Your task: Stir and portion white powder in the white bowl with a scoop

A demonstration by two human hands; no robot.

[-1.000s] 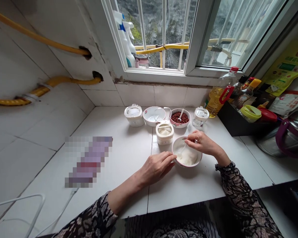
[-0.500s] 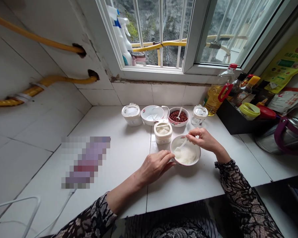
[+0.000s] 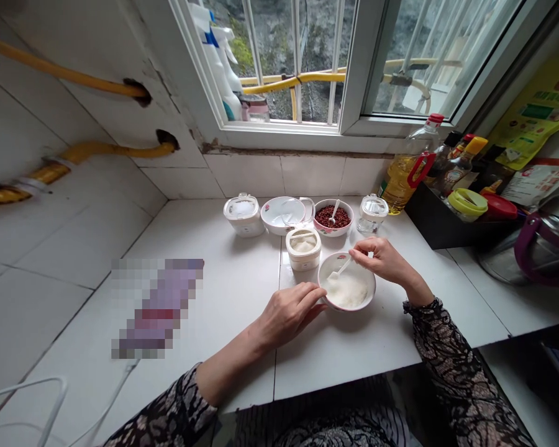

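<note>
My right hand [image 3: 378, 258] pinches the handle of a small white spoon [image 3: 341, 270]. The spoon's head dips into a white bowl [image 3: 369, 300] that holds white powder or fine grains [image 3: 349, 292]. My left hand [image 3: 291, 310] grips the same bowl's left rim, thumb and fingers on either side of it. Just behind the bowl stands a square jar [image 3: 304, 253], its top open and pale contents showing. Part of the spoon's handle is hidden by my right fingers.
Along the wall stand a lidded jar [image 3: 244, 217], a white bowl [image 3: 279, 222], a bowl of red beans [image 3: 333, 227] with a spoon in it, and a glass jar [image 3: 372, 217]. An oil bottle [image 3: 403, 177] and a black condiment box [image 3: 431, 217] are at right. A blurred object [image 3: 168, 310] lies left.
The spoon's head has shifted slightly towards the back of the bowl. My left hand keeps its hold on the rim. The whole view has moved a little.
</note>
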